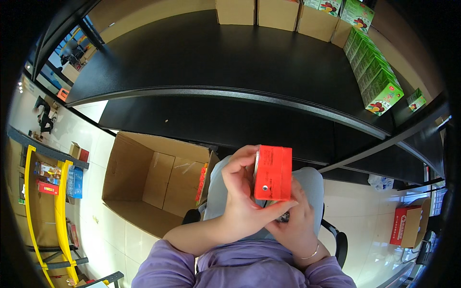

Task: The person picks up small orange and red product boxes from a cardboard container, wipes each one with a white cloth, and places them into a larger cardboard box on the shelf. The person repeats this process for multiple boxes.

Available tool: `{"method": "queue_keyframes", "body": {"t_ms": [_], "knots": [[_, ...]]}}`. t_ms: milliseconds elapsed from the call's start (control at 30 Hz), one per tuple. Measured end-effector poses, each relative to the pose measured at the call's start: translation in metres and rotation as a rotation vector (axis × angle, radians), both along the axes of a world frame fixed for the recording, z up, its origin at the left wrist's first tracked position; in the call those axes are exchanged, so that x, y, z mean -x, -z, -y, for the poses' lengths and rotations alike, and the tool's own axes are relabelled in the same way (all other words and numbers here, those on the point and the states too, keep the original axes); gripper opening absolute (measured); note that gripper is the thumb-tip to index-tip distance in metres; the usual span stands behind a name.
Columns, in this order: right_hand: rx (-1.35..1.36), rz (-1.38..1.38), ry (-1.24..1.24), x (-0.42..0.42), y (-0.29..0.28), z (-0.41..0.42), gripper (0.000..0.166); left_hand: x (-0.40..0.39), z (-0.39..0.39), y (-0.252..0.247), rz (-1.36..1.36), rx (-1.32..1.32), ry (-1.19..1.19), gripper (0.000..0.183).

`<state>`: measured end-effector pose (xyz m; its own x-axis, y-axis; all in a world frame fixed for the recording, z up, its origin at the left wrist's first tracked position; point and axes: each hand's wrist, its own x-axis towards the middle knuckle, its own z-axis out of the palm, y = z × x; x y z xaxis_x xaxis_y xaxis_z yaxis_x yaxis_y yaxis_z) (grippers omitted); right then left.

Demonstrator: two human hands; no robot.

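Observation:
A small red carton (274, 172) with printed writing is held up in front of my lap, one flat face towards me. My left hand (243, 187) grips it, with fingers along its left side and the thumb under its lower edge. Close below the carton, my right hand (293, 216) has its fingers curled and partly hidden behind it. A dark speckled bit of something shows between my hands; what it is, and whether the right hand holds it, I cannot tell.
An open cardboard box (158, 176) stands left of my knees, with red packets (201, 183) along its inner right side. Ahead is a black metal shelf (223, 61) bearing green cartons (381, 93) at right and cardboard boxes (277, 16) behind. A yellow-framed rack (61, 223) stands left.

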<state>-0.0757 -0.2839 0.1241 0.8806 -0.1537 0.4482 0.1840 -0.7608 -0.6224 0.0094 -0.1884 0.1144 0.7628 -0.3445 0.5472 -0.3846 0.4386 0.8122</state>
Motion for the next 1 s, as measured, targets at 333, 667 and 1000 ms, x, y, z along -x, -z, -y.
{"method": "queue_keyframes", "body": {"t_ms": [333,667,1000], "knots": [[0.049,0.040,0.000,0.000,-0.006,0.014,0.061,0.020,-0.004,-0.002,0.087,-0.220,-0.115,0.101],[-0.005,0.173,-0.144,-0.017,-0.028,0.050,0.061,0.030,-0.003,-0.005,0.087,0.059,0.034,0.081],[0.065,0.205,-0.246,-0.030,-0.057,0.062,0.050,0.040,-0.003,-0.004,0.044,0.132,0.056,0.067]]}}
